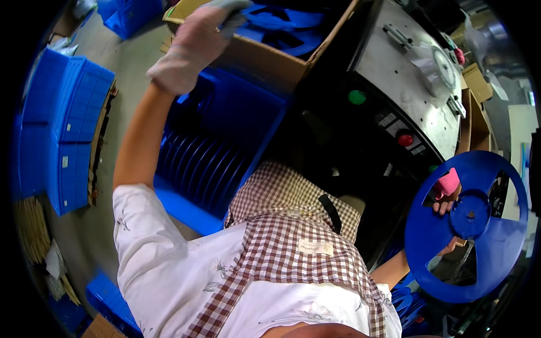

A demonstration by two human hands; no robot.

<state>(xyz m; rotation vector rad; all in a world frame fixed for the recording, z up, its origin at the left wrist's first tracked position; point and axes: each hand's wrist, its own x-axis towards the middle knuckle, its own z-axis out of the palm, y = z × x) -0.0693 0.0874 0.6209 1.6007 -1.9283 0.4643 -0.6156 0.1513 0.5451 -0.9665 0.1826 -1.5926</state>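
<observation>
Right hand grips a blue spoked disc, fingers showing through a cutout; disc is held up, by the near right corner of the metal-topped machine. Blue crate has a row of discs standing on edge between its side walls. Gloved left hand is over the cardboard box, near edge, towards left corner; can't tell if it's grasping anything. More blue wheels inside that box. Blue bins stacked farther left.
</observation>
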